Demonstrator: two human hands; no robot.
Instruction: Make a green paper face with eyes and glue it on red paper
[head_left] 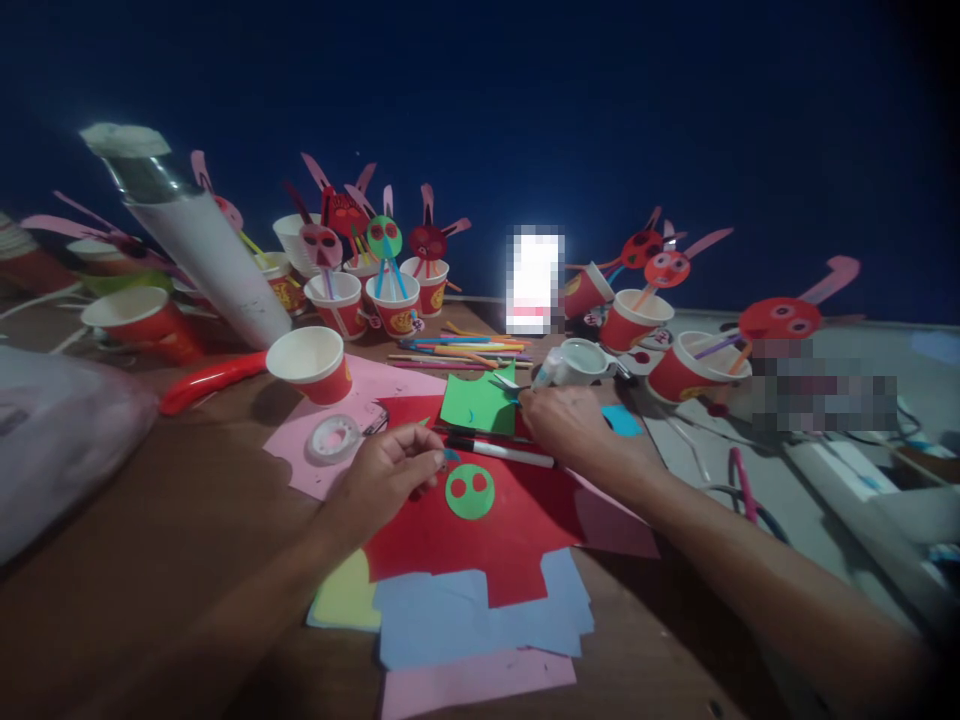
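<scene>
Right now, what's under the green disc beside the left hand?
The green disc lies on red paper, visible around it. Anything beneath its green part is covered, and I can't tell whether its two red circles are holes.

Readable text: none | red cup, beyond and left of white marker: round gold emblem, detail blurred | round tag, beyond and right of white marker: character-like mark, too small to read

Brown tbl: pink paper sheet, colored sticks, 1 plastic bag at L.
</scene>
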